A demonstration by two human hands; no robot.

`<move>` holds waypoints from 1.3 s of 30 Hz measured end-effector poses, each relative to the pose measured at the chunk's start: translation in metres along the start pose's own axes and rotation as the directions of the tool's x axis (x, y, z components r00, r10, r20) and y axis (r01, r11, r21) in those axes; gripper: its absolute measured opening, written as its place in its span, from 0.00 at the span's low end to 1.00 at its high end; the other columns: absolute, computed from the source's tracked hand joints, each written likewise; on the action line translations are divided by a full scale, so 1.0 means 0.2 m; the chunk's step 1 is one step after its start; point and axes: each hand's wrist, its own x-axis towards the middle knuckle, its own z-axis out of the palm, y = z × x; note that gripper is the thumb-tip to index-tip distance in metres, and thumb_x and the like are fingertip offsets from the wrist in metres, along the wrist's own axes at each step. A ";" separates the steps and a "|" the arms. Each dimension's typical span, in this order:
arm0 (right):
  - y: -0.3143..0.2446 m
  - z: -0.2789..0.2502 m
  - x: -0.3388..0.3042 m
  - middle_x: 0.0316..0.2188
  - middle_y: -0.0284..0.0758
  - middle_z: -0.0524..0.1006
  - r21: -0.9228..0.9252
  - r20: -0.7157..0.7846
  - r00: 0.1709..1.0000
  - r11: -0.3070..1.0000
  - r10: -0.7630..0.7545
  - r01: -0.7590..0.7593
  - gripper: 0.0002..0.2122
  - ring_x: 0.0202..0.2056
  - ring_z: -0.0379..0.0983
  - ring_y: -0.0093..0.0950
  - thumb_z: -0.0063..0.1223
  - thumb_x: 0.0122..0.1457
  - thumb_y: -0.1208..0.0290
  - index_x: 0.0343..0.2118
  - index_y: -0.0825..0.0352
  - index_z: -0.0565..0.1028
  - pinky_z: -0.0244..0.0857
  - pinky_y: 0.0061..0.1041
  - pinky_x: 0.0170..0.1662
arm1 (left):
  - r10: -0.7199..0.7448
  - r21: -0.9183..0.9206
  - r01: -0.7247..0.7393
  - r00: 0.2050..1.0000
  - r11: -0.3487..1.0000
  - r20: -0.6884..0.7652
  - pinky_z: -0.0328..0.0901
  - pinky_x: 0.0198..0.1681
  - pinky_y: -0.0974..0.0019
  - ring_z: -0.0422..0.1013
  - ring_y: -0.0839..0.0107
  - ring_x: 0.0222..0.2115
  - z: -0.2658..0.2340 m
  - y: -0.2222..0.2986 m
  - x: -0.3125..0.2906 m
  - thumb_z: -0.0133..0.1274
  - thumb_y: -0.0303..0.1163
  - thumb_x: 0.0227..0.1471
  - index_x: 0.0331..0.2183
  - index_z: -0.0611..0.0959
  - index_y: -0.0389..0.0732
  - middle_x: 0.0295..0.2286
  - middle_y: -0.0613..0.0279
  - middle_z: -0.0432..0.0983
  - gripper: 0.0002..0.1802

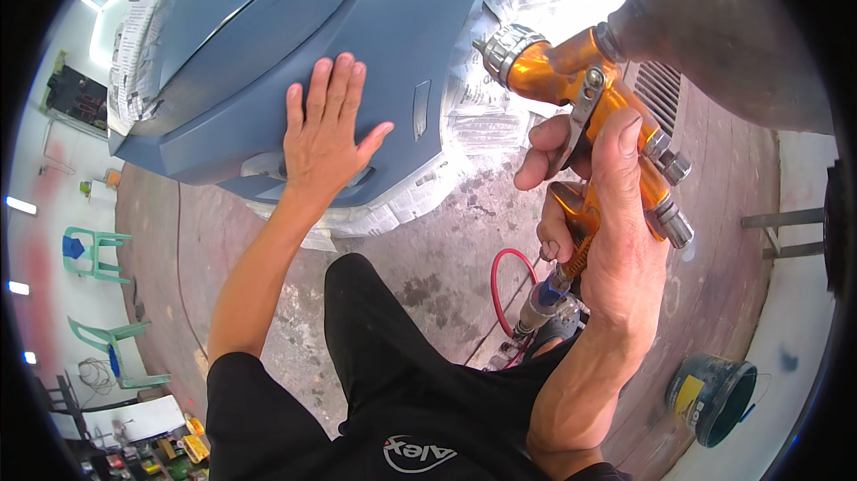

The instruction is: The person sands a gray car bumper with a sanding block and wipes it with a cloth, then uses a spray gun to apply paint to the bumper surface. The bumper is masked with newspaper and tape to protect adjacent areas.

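Note:
My left hand (328, 128) lies with fingers stretched over the blue-grey car bumper (393, 79); it seems to rest on the surface, though the contact is hard to judge. On the right, my right hand (616, 204) grips an orange spray gun (616, 102) by its handle, with fingers at the trigger. The gun's silver nozzle (509, 51) points left, toward the bumper. A large grey paint cup (723, 35) is mounted on the gun. Below the handle, a fitting joins a red air hose (500, 289).
Masking paper (486, 133) borders the bumper. A dark bucket (710, 401) stands at the lower right, near a wall bracket (786, 231). Green plastic chairs (96, 253) line the left wall. Assorted containers (161, 454) crowd the lower left. A floor grate (659, 97) lies behind the gun.

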 end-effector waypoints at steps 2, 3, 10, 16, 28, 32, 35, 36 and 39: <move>0.00 -0.03 0.01 0.31 0.39 0.83 -0.028 -0.021 1.000 1.000 -0.011 0.010 0.35 0.15 0.62 0.16 0.49 0.76 0.34 0.55 0.72 0.78 0.56 0.18 0.20 | 0.002 -0.024 -0.002 1.000 1.000 0.002 0.35 0.80 0.42 0.48 0.58 0.80 0.01 0.03 0.01 0.61 0.66 0.62 0.76 0.67 0.41 0.78 0.56 0.57 0.55; 0.00 -0.05 0.02 0.31 0.39 0.83 -0.036 -0.032 0.999 0.999 -0.007 0.006 0.35 0.15 0.62 0.16 0.49 0.76 0.34 0.54 0.72 0.78 0.56 0.18 0.20 | 0.018 -0.050 -0.020 1.000 0.999 -0.024 0.36 0.80 0.42 0.48 0.57 0.80 0.05 0.06 0.05 0.61 0.65 0.62 0.76 0.67 0.41 0.78 0.55 0.58 0.55; 0.03 0.02 0.02 0.31 0.38 0.83 -0.017 -0.077 0.996 0.999 0.043 -0.045 0.33 0.15 0.61 0.16 0.49 0.76 0.35 0.51 0.71 0.79 0.56 0.19 0.20 | 0.107 -0.197 -0.125 0.989 0.972 -0.099 0.49 0.79 0.43 0.57 0.54 0.75 0.08 0.16 0.50 0.65 0.58 0.60 0.70 0.75 0.39 0.72 0.53 0.67 0.48; 0.09 0.02 0.01 0.35 0.37 0.82 0.127 -0.046 0.998 0.991 0.048 -0.042 0.30 0.22 0.70 0.17 0.51 0.78 0.40 0.57 0.70 0.78 0.54 0.17 0.19 | 0.482 -0.642 -0.355 0.876 0.679 0.026 0.53 0.78 0.38 0.68 0.51 0.69 0.20 0.54 -0.16 0.66 0.43 0.61 0.56 0.87 0.39 0.62 0.51 0.79 0.27; 0.14 0.11 -0.02 0.34 0.36 0.81 0.092 0.071 0.997 0.995 0.036 -0.042 0.30 0.15 0.61 0.15 0.51 0.78 0.40 0.61 0.68 0.75 0.57 0.16 0.19 | -0.200 -0.737 0.220 0.973 0.639 0.117 0.54 0.77 0.38 0.69 0.50 0.70 -0.22 0.57 -0.71 0.65 0.38 0.64 0.63 0.82 0.36 0.63 0.49 0.78 0.30; 0.13 0.14 -0.05 0.35 0.36 0.82 0.078 0.108 0.993 0.995 0.050 -0.059 0.31 0.16 0.61 0.16 0.51 0.77 0.40 0.63 0.67 0.74 0.57 0.17 0.19 | -0.435 -0.566 0.325 0.898 0.758 -0.067 0.52 0.78 0.39 0.64 0.50 0.73 -0.30 0.26 -0.46 0.66 0.45 0.64 0.67 0.78 0.36 0.68 0.46 0.72 0.38; 0.13 0.17 -0.07 0.37 0.36 0.81 0.055 0.132 0.989 0.996 0.062 -0.070 0.32 0.17 0.62 0.16 0.51 0.77 0.38 0.64 0.67 0.74 0.57 0.17 0.20 | -0.473 -0.488 0.329 0.857 0.808 -0.204 0.52 0.77 0.40 0.63 0.50 0.73 -0.24 -0.02 -0.35 0.64 0.49 0.66 0.68 0.77 0.36 0.69 0.47 0.71 0.39; 0.13 0.17 -0.08 0.39 0.36 0.81 0.036 0.132 0.990 0.997 0.057 -0.062 0.33 0.19 0.63 0.17 0.51 0.76 0.37 0.65 0.67 0.73 0.57 0.18 0.21 | -0.437 -0.462 0.297 0.870 0.835 -0.231 0.54 0.76 0.40 0.65 0.49 0.71 -0.23 -0.10 -0.29 0.63 0.49 0.66 0.67 0.78 0.37 0.68 0.48 0.72 0.37; 0.12 0.18 -0.10 0.39 0.36 0.80 0.017 0.132 0.990 0.999 0.046 -0.049 0.33 0.19 0.64 0.17 0.50 0.77 0.37 0.65 0.67 0.73 0.56 0.18 0.21 | -0.332 -0.374 0.220 0.903 0.901 -0.271 0.58 0.74 0.40 0.69 0.49 0.66 -0.19 -0.34 -0.19 0.62 0.49 0.67 0.64 0.80 0.38 0.63 0.51 0.76 0.33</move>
